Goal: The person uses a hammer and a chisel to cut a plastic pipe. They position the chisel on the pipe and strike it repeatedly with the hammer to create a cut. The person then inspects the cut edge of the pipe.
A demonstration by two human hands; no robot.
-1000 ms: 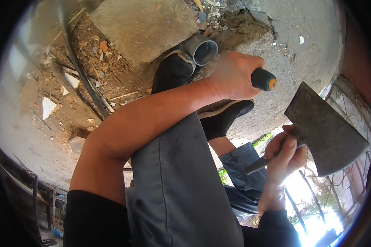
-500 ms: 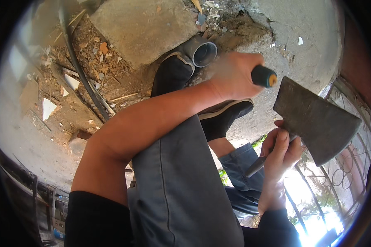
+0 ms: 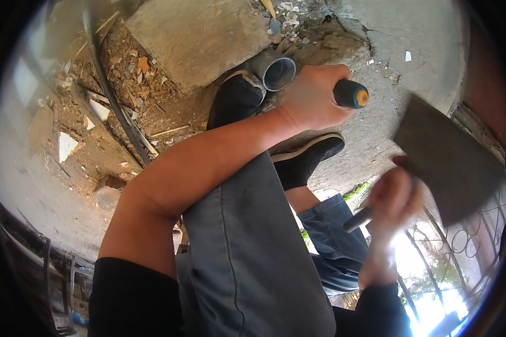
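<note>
My left hand [image 3: 317, 96] is closed around a thick dark-green handle [image 3: 349, 94] with an orange-yellow round end; the rest of that tool is hidden by the hand. To the right, my right hand [image 3: 396, 194] grips the thin dark shaft of a hatchet [image 3: 448, 160]. Its broad, flared grey blade is raised, apart from the green handle, and smeared by motion along with the fingers. The shaft's tail pokes out below the hand.
Below my left hand are two dark shoes [image 3: 309, 160] on rough concrete. A grey pipe piece [image 3: 279, 73] stands by one shoe. Dirt with broken white tile [image 3: 67, 146] and a black hose [image 3: 109, 95] lies left. A flat stone slab [image 3: 197, 42] is ahead; a metal grille [image 3: 461, 241] is lower right.
My right hand has swung the hatchet to the right, away from the green handle. My left hand has shifted slightly left and up, turning the handle's end a little more toward view.
</note>
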